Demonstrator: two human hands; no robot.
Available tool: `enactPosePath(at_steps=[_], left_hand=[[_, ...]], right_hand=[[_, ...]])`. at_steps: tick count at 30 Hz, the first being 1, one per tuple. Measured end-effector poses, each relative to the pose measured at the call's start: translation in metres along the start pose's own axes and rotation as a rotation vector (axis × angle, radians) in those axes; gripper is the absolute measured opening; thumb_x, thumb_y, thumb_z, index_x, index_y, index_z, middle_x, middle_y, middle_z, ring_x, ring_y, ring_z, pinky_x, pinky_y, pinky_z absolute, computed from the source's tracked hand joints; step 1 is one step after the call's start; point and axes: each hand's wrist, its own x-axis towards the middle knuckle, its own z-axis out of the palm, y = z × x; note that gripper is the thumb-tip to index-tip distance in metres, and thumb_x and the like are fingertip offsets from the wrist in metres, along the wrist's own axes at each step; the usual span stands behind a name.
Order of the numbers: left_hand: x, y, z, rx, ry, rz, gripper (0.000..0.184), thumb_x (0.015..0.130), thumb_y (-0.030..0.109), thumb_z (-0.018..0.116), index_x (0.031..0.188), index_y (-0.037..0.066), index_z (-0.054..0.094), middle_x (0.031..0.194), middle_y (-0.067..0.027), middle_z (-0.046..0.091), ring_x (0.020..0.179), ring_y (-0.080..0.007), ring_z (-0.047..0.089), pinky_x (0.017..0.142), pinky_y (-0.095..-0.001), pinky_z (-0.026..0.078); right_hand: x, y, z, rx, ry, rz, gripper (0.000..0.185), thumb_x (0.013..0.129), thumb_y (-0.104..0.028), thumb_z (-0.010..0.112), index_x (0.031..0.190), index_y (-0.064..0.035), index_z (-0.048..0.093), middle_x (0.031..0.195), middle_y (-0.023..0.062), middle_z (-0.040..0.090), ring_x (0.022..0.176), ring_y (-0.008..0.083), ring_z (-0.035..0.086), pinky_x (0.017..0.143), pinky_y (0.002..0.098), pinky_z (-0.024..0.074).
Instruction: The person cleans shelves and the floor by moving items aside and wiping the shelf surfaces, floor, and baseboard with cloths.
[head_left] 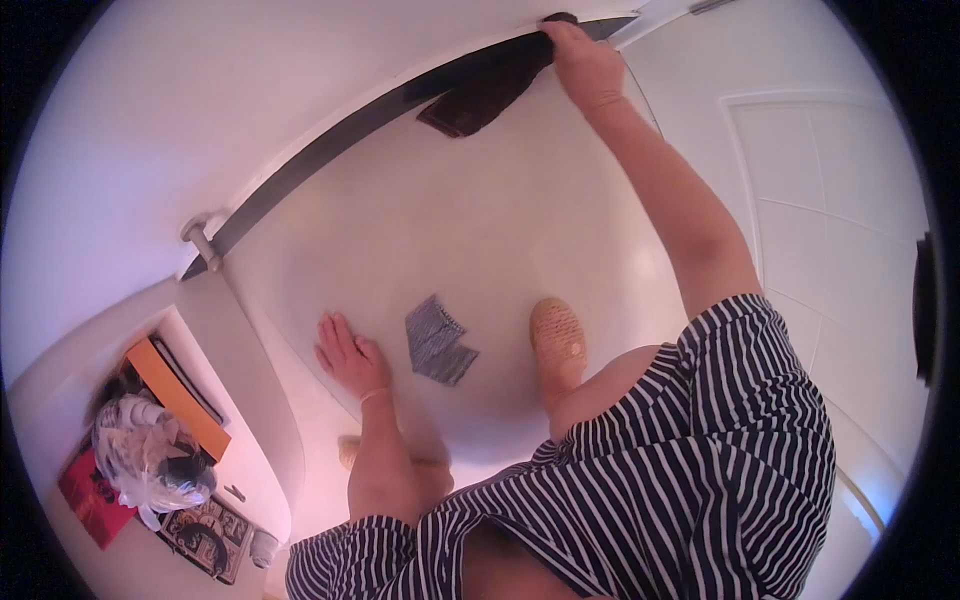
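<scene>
My right hand (588, 72) reaches far forward to the dark strip along the wall, its fingers closed around a dark brown, cloth-like thing (562, 18). A larger dark brown piece (478, 108) lies just left of that hand, against the strip; whether the two are one piece I cannot tell. My left hand (350, 358) has its fingers stretched out, low over the pale floor; contact with it is unclear. To its right lies a folded grey knitted cloth (436, 338), sock-like in shape.
A tan woven slipper (558, 335) is on my right foot. At the left stands a white shelf unit (262, 400) holding an orange box (175, 395), a clear plastic bag (150, 455) and a red packet (92, 495). A doorstop (203, 243) juts from the wall; a white panelled door (830, 200) is at right.
</scene>
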Motion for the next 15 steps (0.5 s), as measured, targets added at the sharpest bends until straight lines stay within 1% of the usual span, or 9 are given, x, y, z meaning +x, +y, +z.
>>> enactPosePath(at_steps=[2,3,4,5,7,10,12,13,15], left_hand=[[-0.001,0.000,0.001,0.000,-0.005,0.007,0.054,0.091,0.017,0.045,0.145,0.011,0.046,0.151,-0.0065,0.044,0.142,-0.0245,0.038,0.118,-0.0496,0.020],[0.000,0.002,-0.001,-0.013,-0.014,-0.008,0.054,0.091,0.017,0.044,0.145,0.011,0.046,0.152,-0.0066,0.043,0.142,-0.0246,0.037,0.119,-0.0495,0.019],[0.001,0.003,-0.003,-0.026,-0.023,-0.022,0.054,0.091,0.017,0.044,0.145,0.011,0.046,0.152,-0.0066,0.042,0.142,-0.0246,0.036,0.119,-0.0495,0.019],[0.001,0.003,-0.002,-0.029,-0.023,-0.015,0.054,0.091,0.017,0.044,0.145,0.011,0.046,0.152,-0.0066,0.042,0.142,-0.0246,0.036,0.119,-0.0495,0.019],[0.001,0.002,-0.002,-0.003,-0.049,-0.032,0.054,0.091,0.017,0.043,0.145,0.010,0.046,0.153,-0.0065,0.041,0.143,-0.0244,0.036,0.119,-0.0496,0.018],[0.002,0.001,0.000,-0.017,-0.022,-0.007,0.054,0.092,0.017,0.043,0.145,0.010,0.045,0.153,-0.0066,0.041,0.142,-0.0241,0.036,0.119,-0.0496,0.017],[0.003,0.000,0.000,-0.017,-0.026,-0.006,0.054,0.092,0.017,0.042,0.145,0.010,0.046,0.153,-0.0067,0.042,0.142,-0.0242,0.036,0.119,-0.0493,0.018],[0.002,0.001,-0.001,-0.013,-0.039,-0.016,0.054,0.092,0.018,0.041,0.145,0.009,0.046,0.152,-0.0067,0.042,0.142,-0.0242,0.036,0.120,-0.0490,0.018],[0.001,0.002,-0.001,-0.008,-0.037,-0.017,0.053,0.092,0.018,0.041,0.144,0.009,0.046,0.152,-0.0071,0.042,0.142,-0.0245,0.036,0.119,-0.0489,0.018]], right_hand=[[-0.001,-0.020,0.004,0.115,0.004,-0.062,0.027,0.083,-0.012,0.058,0.107,-0.0222,0.064,0.105,0.0010,0.070,0.073,0.0298,0.069,0.058,0.0408,0.0552],[-0.002,-0.029,0.013,0.207,0.071,-0.149,0.026,0.083,-0.012,0.058,0.107,-0.0206,0.065,0.105,0.0015,0.070,0.074,0.0295,0.069,0.061,0.0405,0.0554],[-0.003,-0.043,0.005,0.221,-0.026,-0.181,0.027,0.083,-0.011,0.058,0.107,-0.0205,0.065,0.106,0.0011,0.069,0.079,0.0279,0.069,0.067,0.0400,0.0556],[-0.003,-0.055,0.002,0.329,-0.001,-0.307,0.027,0.083,-0.011,0.057,0.107,-0.0207,0.064,0.105,0.0002,0.069,0.083,0.0251,0.068,0.070,0.0388,0.0544],[-0.001,-0.067,-0.006,0.278,-0.057,-0.505,0.027,0.083,-0.014,0.059,0.109,-0.0222,0.062,0.105,-0.0040,0.067,0.079,0.0204,0.067,0.066,0.0340,0.0508],[0.005,-0.049,-0.003,0.235,-0.070,-0.489,0.029,0.083,-0.014,0.059,0.111,-0.0232,0.061,0.112,-0.0063,0.066,0.080,0.0183,0.068,0.066,0.0326,0.0505],[0.002,-0.024,-0.003,0.169,-0.144,-0.454,0.031,0.087,-0.013,0.055,0.116,-0.0248,0.059,0.121,-0.0067,0.064,0.083,0.0179,0.069,0.069,0.0343,0.0516],[0.000,-0.009,-0.004,0.164,-0.145,-0.451,0.031,0.087,-0.013,0.055,0.116,-0.0248,0.059,0.121,-0.0067,0.064,0.083,0.0179,0.069,0.069,0.0343,0.0516],[-0.004,0.025,-0.006,0.064,-0.200,-0.311,0.035,0.090,-0.012,0.051,0.122,-0.0262,0.056,0.129,-0.0059,0.061,0.089,0.0201,0.070,0.072,0.0371,0.0530]])
